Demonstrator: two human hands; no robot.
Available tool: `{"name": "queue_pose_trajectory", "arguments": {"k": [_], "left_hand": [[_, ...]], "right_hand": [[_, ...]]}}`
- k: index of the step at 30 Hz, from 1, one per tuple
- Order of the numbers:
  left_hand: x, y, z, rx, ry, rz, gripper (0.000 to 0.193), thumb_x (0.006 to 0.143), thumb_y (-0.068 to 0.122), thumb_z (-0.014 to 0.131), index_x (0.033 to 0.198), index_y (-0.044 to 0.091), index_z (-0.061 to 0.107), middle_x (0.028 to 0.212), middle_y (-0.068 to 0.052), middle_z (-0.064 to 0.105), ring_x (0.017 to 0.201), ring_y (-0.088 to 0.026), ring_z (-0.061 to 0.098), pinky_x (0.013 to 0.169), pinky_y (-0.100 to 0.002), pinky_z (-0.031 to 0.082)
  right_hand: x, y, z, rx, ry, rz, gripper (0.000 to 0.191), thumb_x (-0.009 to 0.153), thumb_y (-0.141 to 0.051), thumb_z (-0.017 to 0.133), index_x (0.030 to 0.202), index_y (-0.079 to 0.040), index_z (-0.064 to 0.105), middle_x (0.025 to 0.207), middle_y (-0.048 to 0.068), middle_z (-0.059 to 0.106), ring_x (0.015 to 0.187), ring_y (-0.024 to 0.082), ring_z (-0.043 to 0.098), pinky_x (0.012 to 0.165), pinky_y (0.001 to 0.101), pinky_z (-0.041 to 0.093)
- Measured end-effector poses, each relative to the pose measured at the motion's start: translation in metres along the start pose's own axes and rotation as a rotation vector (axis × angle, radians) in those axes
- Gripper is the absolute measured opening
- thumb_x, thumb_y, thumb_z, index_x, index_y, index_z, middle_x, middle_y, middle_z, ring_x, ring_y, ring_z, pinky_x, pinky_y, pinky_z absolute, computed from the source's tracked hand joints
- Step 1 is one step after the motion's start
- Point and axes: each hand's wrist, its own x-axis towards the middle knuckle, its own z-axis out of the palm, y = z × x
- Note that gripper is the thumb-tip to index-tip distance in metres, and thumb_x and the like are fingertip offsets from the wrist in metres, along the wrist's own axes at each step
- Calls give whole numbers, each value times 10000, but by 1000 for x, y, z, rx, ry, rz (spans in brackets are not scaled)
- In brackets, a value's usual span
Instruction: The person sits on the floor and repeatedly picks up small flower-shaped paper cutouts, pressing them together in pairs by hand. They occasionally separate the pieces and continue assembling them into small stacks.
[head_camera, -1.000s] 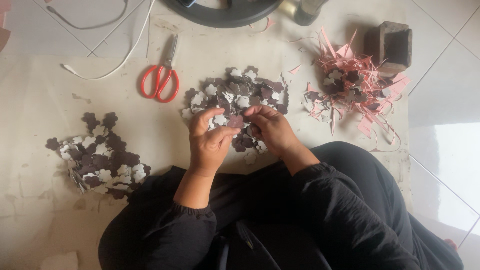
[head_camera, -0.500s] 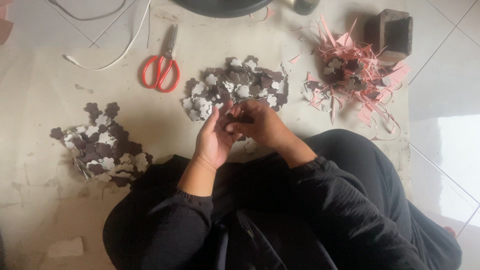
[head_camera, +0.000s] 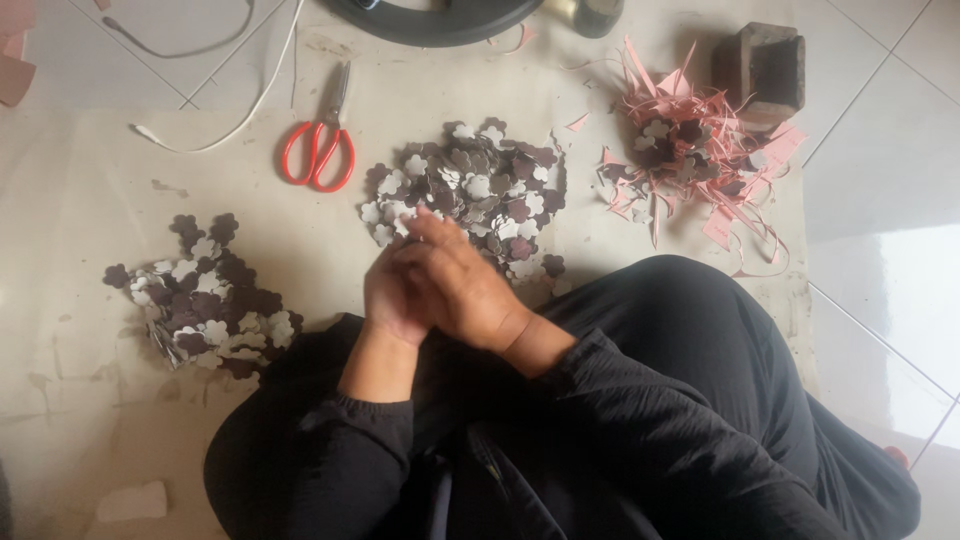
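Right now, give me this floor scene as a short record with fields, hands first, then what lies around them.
left hand: pressed against the right hand, partly covered by it; grasp hidden
right hand: over the left, fingertips at the near edge of the middle pile
middle pile: dark and white flower-shaped cutouts, just ahead of the hands
left pile: same cutouts, apart from the hands
scissors: red handles, shut, lying beyond the piles
pink paper scraps: heap of strips at upper right
dark block: beside the scraps
white cable: trailing at the top left

Soft, even daylight; shadows faint. Strong white glare on the floor tiles (head_camera: 890, 290) right of the person's knee. Hands (head_camera: 440, 285) slightly motion-blurred. Black clothing swallows detail. Overall mildly hazy, low contrast.
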Motion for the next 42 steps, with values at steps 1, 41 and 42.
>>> {"name": "queue_pose_trajectory", "arguments": {"k": [1,41,42], "left_hand": [[0,13,-1,42,38,35,202,1057,247,498,1054,87,622,955,-36,638,835,-163,628,721,-287,523],[5,-43,41,289,-167,-164,530,981,361,459,1417,77,559,1388,-114,610,1203,-265,595,1020,-460,475],[4,-43,40,287,-150,-173,526,998,354,453,1436,82,556,1385,-116,609,1209,-259,592,1042,-444,468]], "right_hand": [[0,16,-3,-1,78,70,250,989,-13,602,1235,-24,645,1334,192,645,1286,383,603,1081,451,499],[-19,46,-62,529,-110,923,237,1061,-152,617,1245,-44,721,1008,152,675,879,193,615,786,336,544],[-18,43,-57,347,-149,899,242,1057,-144,644,1270,-83,742,980,162,671,852,194,583,756,336,509]]}}
